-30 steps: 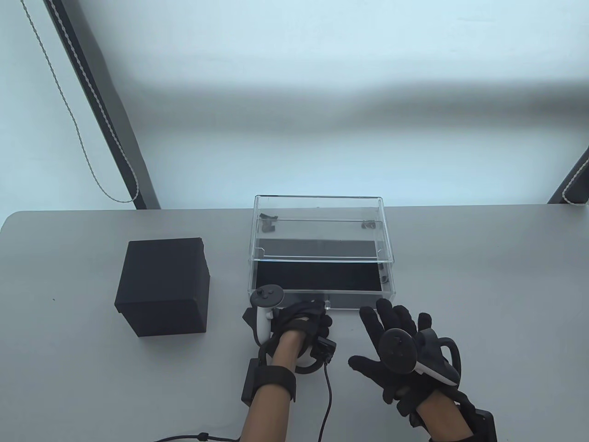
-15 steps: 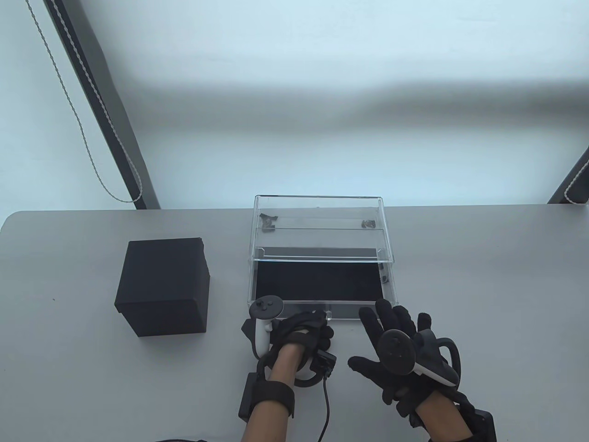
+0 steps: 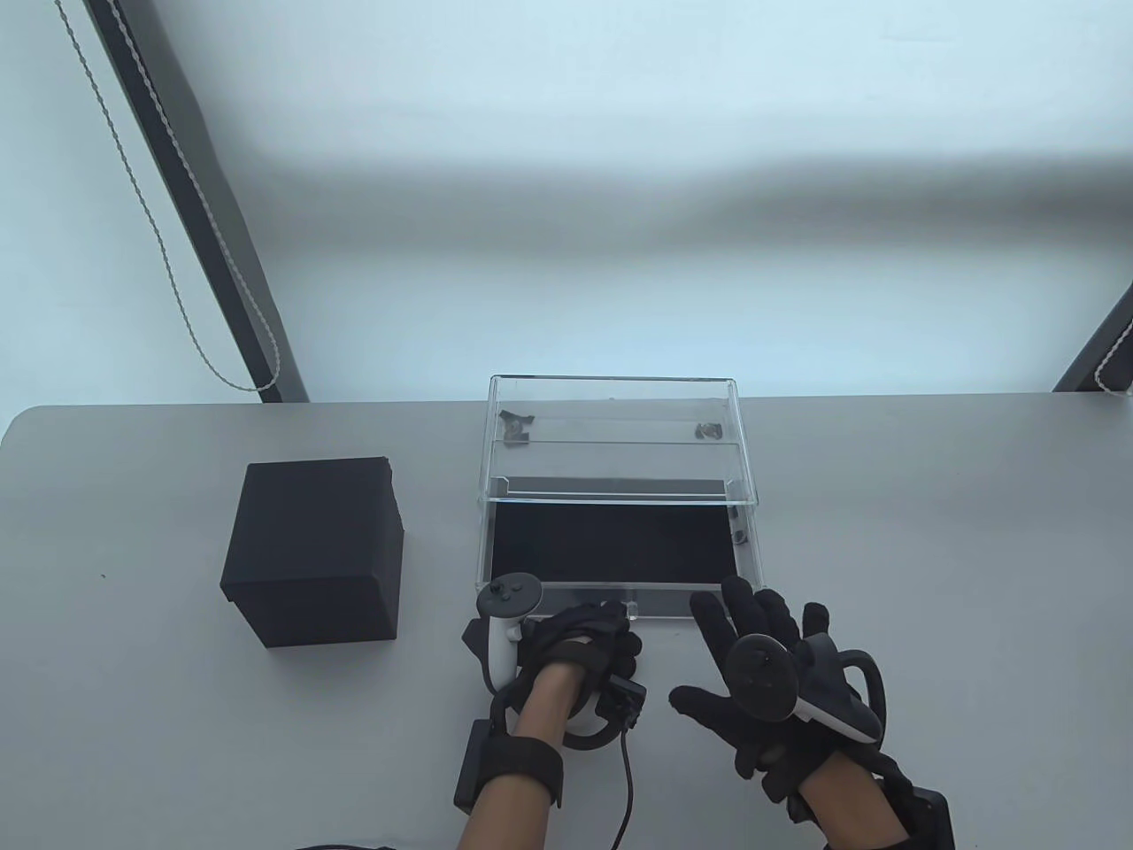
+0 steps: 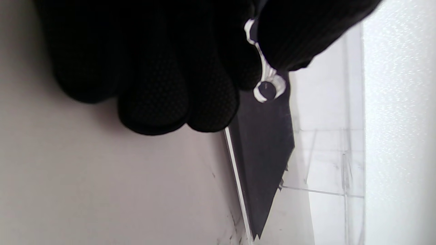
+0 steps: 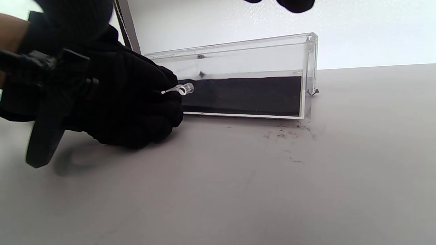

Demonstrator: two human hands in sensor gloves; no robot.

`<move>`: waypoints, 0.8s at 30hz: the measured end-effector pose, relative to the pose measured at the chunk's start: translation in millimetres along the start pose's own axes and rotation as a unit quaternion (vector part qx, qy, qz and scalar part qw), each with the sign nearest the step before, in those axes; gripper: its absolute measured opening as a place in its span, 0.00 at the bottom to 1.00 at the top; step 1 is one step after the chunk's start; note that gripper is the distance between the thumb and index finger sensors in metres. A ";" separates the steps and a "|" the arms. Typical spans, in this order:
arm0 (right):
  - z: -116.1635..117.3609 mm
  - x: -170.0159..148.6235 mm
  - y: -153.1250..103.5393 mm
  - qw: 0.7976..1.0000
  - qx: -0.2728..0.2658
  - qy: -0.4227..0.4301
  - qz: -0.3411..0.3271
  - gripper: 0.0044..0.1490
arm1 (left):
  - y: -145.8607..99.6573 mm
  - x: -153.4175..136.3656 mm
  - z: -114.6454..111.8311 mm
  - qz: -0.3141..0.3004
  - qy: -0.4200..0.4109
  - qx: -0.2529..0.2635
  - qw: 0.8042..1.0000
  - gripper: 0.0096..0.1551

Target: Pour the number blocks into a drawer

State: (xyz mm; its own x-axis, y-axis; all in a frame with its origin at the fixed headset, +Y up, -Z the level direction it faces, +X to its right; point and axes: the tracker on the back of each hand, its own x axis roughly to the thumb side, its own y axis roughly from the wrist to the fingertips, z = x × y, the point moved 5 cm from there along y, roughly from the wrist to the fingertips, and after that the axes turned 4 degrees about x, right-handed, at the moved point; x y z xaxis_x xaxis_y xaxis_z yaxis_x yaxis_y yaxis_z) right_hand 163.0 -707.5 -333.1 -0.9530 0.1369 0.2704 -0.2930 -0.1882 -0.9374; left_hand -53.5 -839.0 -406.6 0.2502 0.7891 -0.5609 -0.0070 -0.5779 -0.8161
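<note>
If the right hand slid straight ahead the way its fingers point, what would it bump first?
Probably the clear plastic drawer's front wall. The right hand lies open just before it, though height is unclear.

Our left hand (image 4: pixel 153 64) on the drawer knob (image 4: pixel 267 89)

From twelve o'clock our gloved fingers (image 4: pixel 153 109) pinch the clear knob; the drawer's black liner (image 4: pixel 264 163) runs toward six o'clock, grey table (image 4: pixel 102 190) at nine.

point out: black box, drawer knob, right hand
black box (image 3: pixel 310 549), table view, on its top face
drawer knob (image 5: pixel 187 89), right wrist view, on the clear round end
right hand (image 3: pixel 752 655), table view, on the back of the glove
</note>
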 end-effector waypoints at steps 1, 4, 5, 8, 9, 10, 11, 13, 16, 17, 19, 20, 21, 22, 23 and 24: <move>0.0 0.0 0.0 1.000 0.000 0.001 0.000 0.63 | -0.6 -0.6 -0.4 0.004 -0.001 -0.006 1.000 0.29; 0.0 0.0 0.2 1.000 0.000 0.001 -0.001 0.62 | -2.4 -1.2 -1.5 0.008 0.004 -0.028 1.000 0.30; -0.1 0.0 0.2 1.000 0.000 0.001 -0.001 0.63 | -3.6 -0.9 -1.8 0.005 0.007 -0.037 0.999 0.32; 0.2 0.1 0.4 1.000 0.000 0.001 -0.001 0.63 | -8.5 -0.1 -2.2 -0.004 0.006 -0.061 0.998 0.36; 0.3 0.2 0.5 1.000 0.001 0.000 -0.001 0.62 | -11.0 1.2 -2.7 -0.010 0.002 -0.072 0.997 0.38; 0.4 0.2 0.4 1.000 0.001 0.001 -0.001 0.62 | -12.7 1.8 -3.0 -0.013 0.000 -0.081 0.997 0.40; 0.5 0.2 0.4 1.000 0.001 0.000 -0.001 0.62 | -15.3 2.8 -3.3 -0.018 0.000 -0.093 0.996 0.42; 0.7 0.2 0.5 1.000 0.002 0.000 -0.001 0.62 | -21.8 6.2 -1.3 -0.031 0.013 -0.107 0.994 0.45; 1.2 0.3 0.4 1.000 0.003 0.000 0.000 0.62 | -32.9 15.8 8.9 -0.067 0.052 -0.092 0.992 0.47; 1.2 0.3 0.4 1.000 0.004 -0.001 0.000 0.62 | -35.6 18.4 11.7 -0.078 0.063 -0.086 0.991 0.47; 1.3 0.4 0.4 1.000 0.004 0.000 0.000 0.62 | -44.9 26.3 20.6 -0.108 0.102 -0.070 0.986 0.46; 1.3 0.4 0.5 1.000 0.004 0.000 0.000 0.62 | -48.5 28.8 23.7 -0.117 0.118 -0.064 0.984 0.47; 1.5 0.4 0.5 1.000 0.005 0.000 0.000 0.62 | -54.2 33.4 28.5 -0.135 0.143 -0.055 0.979 0.47; 1.6 0.5 0.5 1.000 0.005 0.000 0.001 0.62 | -60.8 38.6 33.5 -0.156 0.169 -0.048 0.972 0.47; 1.8 0.5 0.6 1.000 0.006 0.000 0.001 0.62 | -66.9 43.5 38.6 -0.175 0.189 -0.039 0.965 0.47; 1.9 0.5 0.5 1.000 0.006 0.000 0.001 0.62 | -70.9 46.8 42.2 -0.187 0.201 -0.030 0.961 0.47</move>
State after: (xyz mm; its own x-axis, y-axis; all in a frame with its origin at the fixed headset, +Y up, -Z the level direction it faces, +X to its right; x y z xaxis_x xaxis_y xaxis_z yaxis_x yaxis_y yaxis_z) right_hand 162.2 -709.3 -333.0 -0.9534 0.1363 0.2692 -0.2927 -0.2003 -0.9350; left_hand -82.2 -752.4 -380.9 0.5778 0.8071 -0.1211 0.2090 -0.2897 -0.9340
